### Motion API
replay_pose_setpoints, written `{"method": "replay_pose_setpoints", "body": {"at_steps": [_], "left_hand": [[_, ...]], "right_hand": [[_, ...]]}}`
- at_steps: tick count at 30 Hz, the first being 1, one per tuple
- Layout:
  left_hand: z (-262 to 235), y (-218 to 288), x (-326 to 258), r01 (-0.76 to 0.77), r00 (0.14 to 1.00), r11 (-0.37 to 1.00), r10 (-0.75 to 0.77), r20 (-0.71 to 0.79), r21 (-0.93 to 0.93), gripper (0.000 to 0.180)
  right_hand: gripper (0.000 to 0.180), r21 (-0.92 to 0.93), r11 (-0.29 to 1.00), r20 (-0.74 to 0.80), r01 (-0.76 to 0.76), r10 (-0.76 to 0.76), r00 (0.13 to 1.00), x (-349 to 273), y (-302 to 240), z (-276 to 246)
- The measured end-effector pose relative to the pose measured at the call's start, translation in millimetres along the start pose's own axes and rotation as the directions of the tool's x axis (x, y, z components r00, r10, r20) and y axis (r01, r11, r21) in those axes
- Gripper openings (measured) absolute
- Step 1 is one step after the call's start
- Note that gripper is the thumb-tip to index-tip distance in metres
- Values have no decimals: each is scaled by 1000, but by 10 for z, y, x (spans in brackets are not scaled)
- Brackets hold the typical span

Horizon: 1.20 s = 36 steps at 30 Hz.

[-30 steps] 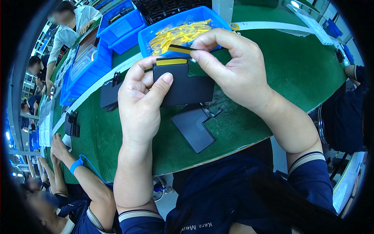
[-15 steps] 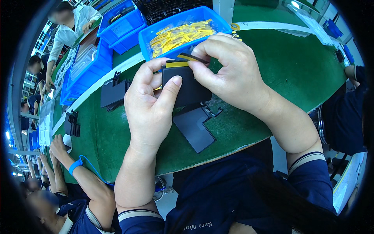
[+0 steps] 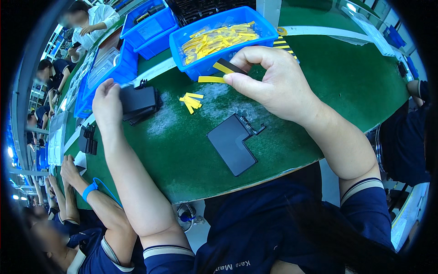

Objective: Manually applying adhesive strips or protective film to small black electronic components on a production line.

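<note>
My left hand point(image 3: 107, 105) is at the left edge of a stack of flat black battery packs point(image 3: 142, 109), its fingers closed at the edge of the top pack point(image 3: 138, 98). My right hand point(image 3: 273, 84) pinches a yellow strip point(image 3: 210, 79) between thumb and finger. A black strip with a yellow end point(image 3: 223, 67) also sticks out of that hand. Several loose yellow strips point(image 3: 192, 102) lie on the green table between the hands. Closer to me, a black L-shaped battery pack point(image 3: 232, 145) with a small connector at its upper edge lies flat.
A blue bin of yellow strips point(image 3: 180, 43) stands behind my right hand, beside a sheet of yellow-black strips point(image 3: 286, 48). More blue bins point(image 3: 148, 29) stand at the far left. Small black parts point(image 3: 87, 139) lie near a co-worker's hand point(image 3: 70, 170) with a blue wristband.
My left hand has carried the black pack left to the stack. My right hand has parted from it, keeping the strips. The loose yellow strips on the table have come into view.
</note>
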<state>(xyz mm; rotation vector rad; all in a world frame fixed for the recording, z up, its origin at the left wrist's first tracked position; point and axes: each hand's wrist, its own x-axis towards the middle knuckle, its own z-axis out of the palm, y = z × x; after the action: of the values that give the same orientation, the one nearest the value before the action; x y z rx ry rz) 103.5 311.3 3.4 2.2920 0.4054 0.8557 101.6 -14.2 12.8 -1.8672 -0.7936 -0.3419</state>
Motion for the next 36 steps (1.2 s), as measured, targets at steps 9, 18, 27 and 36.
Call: {"method": "replay_pose_setpoints", "body": {"at_steps": [9, 18, 27, 36], "left_hand": [[250, 1123, -858, -291, 795, 786, 516, 320, -545, 20], [300, 1072, -901, -215, 792, 760, 503, 345, -613, 21], [296, 1078, -906, 20, 732, 703, 474, 490, -711, 24], [448, 892, -752, 75, 793, 964, 99, 601, -256, 15]], "right_hand": [[19, 132, 961, 169, -243, 220, 961, 13, 16, -24], [19, 107, 928, 412, -357, 286, 865, 56, -20, -129], [16, 189, 961, 308, -200, 135, 942, 2, 35, -23], [15, 191, 979, -86, -72, 90, 992, 31, 58, -46]]}}
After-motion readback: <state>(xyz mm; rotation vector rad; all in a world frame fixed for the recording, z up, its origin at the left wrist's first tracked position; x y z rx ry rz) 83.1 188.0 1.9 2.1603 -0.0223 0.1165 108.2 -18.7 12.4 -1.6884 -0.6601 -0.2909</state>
